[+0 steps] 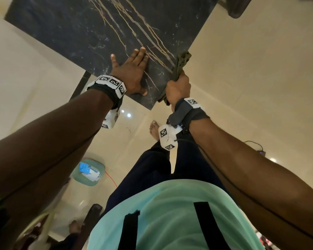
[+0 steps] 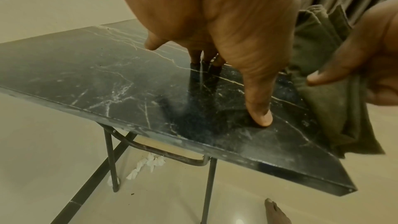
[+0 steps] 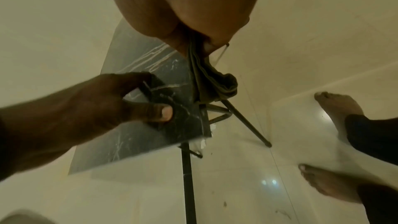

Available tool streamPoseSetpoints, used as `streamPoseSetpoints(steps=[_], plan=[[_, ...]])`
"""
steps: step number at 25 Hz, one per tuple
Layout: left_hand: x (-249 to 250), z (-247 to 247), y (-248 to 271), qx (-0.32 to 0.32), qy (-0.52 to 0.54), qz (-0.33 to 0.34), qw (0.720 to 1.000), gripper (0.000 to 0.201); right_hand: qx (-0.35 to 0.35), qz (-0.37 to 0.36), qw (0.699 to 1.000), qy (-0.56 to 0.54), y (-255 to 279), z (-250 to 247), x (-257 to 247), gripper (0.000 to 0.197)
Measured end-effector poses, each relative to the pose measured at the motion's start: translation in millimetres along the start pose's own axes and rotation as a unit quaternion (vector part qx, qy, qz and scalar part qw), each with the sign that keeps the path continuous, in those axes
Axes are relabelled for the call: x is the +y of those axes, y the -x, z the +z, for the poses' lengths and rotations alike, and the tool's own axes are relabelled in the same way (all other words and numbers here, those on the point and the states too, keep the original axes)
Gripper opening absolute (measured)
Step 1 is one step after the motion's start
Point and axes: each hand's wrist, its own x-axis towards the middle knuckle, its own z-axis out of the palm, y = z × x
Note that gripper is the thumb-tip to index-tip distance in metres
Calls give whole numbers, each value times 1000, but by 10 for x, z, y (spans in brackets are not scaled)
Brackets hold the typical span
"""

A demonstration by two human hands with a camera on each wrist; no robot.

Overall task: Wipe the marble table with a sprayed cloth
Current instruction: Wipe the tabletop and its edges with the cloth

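Note:
The black marble table (image 1: pixel 76 33) with pale veins fills the top of the head view. My left hand (image 1: pixel 132 73) lies flat on its near corner, fingers spread and straight, thumb tip pressing the top (image 2: pixel 261 117). My right hand (image 1: pixel 178 87) grips a bunched olive-green cloth (image 1: pixel 181 64) against the table's right edge. The cloth (image 2: pixel 331 94) hangs down over that edge beside my left thumb. In the right wrist view the cloth (image 3: pixel 213 81) drapes from my fist over the table's edge (image 3: pixel 204 120).
Thin black metal legs (image 2: pixel 111 159) carry the table on a glossy cream tile floor (image 1: pixel 251 78). My bare feet (image 3: pixel 336 106) stand close to the near corner. White scraps (image 2: pixel 148 164) lie under the table. A teal bin (image 1: pixel 88 172) sits at lower left, a dark chair (image 1: pixel 237 6) at top right.

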Motion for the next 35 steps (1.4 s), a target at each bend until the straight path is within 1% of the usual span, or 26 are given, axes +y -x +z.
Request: streamPoseSetpoints(steps=[4, 8, 11, 14, 17, 21, 23, 26, 29, 31, 33, 35], plan=[[-19, 24, -11, 7, 1, -3, 1000, 121, -13, 3, 1000, -7, 360, 182, 251, 48], [-13, 31, 1, 10, 7, -1, 1000, 121, -41, 19, 999, 1, 552, 264, 390, 41], [-7, 16, 10, 8, 10, -5, 1000, 121, -16, 48, 998, -35, 415, 210, 292, 35], [-3, 20, 8, 5, 0, -5, 1000, 120, 2, 58, 998, -40, 279, 197, 209, 38], [3, 22, 17, 4, 3, -4, 1000, 121, -15, 50, 998, -41, 402, 252, 259, 44], [1, 17, 7, 3, 6, -8, 1000, 121, -53, 44, 997, -38, 600, 242, 344, 45], [20, 9, 17, -2, 4, -10, 1000, 122, -50, 56, 996, -49, 530, 221, 306, 43], [30, 23, 33, 0, 18, -16, 1000, 123, -31, 43, 998, -22, 305, 109, 131, 37], [87, 49, 110, 7, 46, -42, 998, 119, -47, 5, 998, 42, 123, -129, -75, 33], [188, 90, 179, 22, 85, -90, 992, 114, -65, -26, 993, 96, 76, -303, -246, 33], [331, 148, 252, 27, 136, -137, 981, 108, -85, -54, 987, 123, 63, -419, -437, 35], [477, 186, 294, 36, 199, -175, 964, 101, -115, -92, 977, 152, 28, -480, -713, 31]])
